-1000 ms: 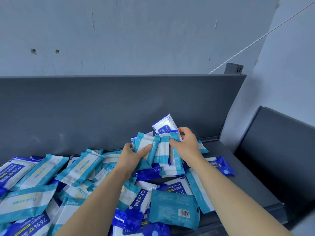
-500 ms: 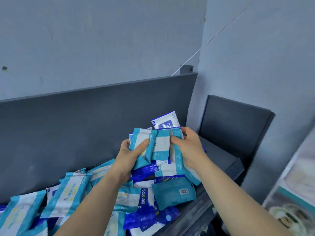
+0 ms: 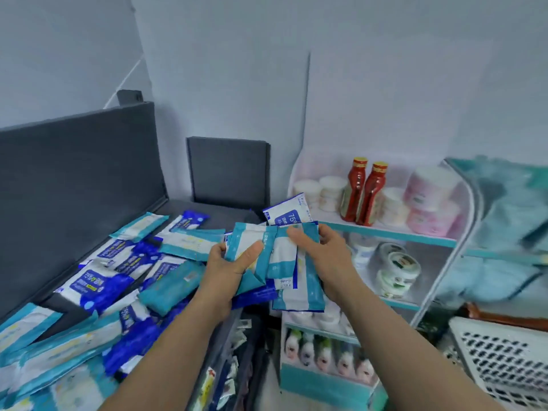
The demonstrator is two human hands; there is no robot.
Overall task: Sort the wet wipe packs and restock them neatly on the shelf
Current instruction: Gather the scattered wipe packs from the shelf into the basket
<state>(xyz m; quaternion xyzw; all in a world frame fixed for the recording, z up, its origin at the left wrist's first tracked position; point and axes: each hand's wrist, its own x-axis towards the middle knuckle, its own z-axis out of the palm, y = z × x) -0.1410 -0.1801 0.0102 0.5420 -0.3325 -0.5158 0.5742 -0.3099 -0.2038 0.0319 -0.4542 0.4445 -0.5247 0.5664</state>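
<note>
Wet wipe packs [image 3: 281, 256] form a fanned bundle held between both hands, lifted above the right end of the grey shelf [image 3: 216, 212]. The left hand [image 3: 225, 268] grips the bundle's left side, thumb pressed across the front of a teal-and-white pack and fingers hidden behind it. The right hand [image 3: 332, 256] grips the right side, thumb laid over the top front edge and fingers curled round the back. A blue-and-white pack [image 3: 289, 215] printed with "75" sticks up at the rear of the bundle, and longer packs hang down below the right hand.

Loose packs [image 3: 98, 286] lie in an untidy, overlapping heap along the shelf to the left, teal-and-white and dark blue ones mixed. A plain teal pack with a barcode [image 3: 170, 289] lies on top near the left wrist.

To the right stands a white-and-teal rack [image 3: 385, 232] holding two red bottles [image 3: 366, 194], pink tubs [image 3: 430, 203] and green-lidded jars [image 3: 397, 268]. A white perforated basket [image 3: 504, 360] sits at the lower right.
</note>
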